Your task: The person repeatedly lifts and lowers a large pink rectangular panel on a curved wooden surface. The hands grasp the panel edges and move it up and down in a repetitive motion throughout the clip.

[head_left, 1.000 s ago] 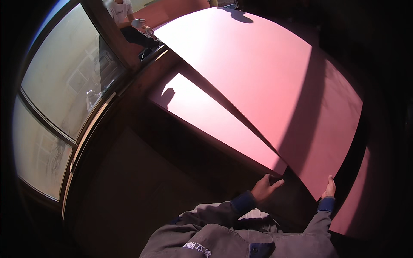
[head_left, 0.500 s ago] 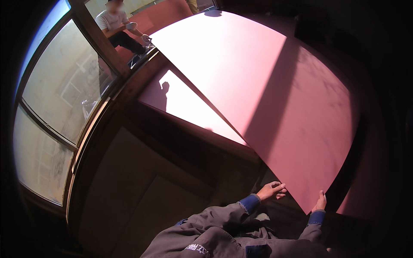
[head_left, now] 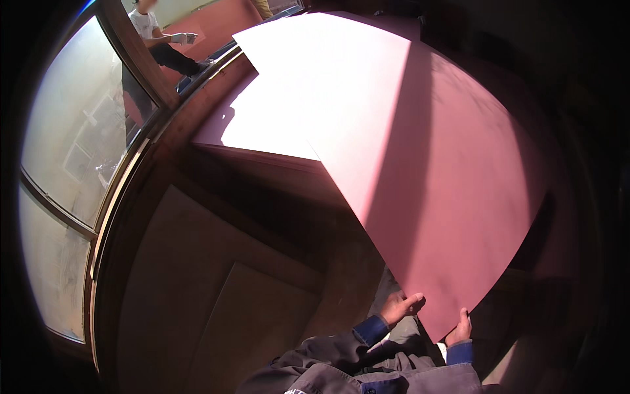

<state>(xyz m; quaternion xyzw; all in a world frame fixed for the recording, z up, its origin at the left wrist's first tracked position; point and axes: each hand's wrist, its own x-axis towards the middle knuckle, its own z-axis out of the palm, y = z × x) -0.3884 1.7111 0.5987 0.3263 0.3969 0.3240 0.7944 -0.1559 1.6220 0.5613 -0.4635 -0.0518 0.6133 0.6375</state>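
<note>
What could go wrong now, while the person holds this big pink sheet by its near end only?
The pink sheet is held only at its near corner by the left hand and right hand, so it may sag or slip. Its far end reaches toward another person near the window and could bump them.

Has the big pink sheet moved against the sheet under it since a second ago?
Yes. The pink sheet, held by the left hand and right hand, has swung toward the window, covering more of the lower sheet.

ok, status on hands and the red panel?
Left hand and right hand grip near corner of big red panel. Second panel lies beneath. Another person at far end.
</note>
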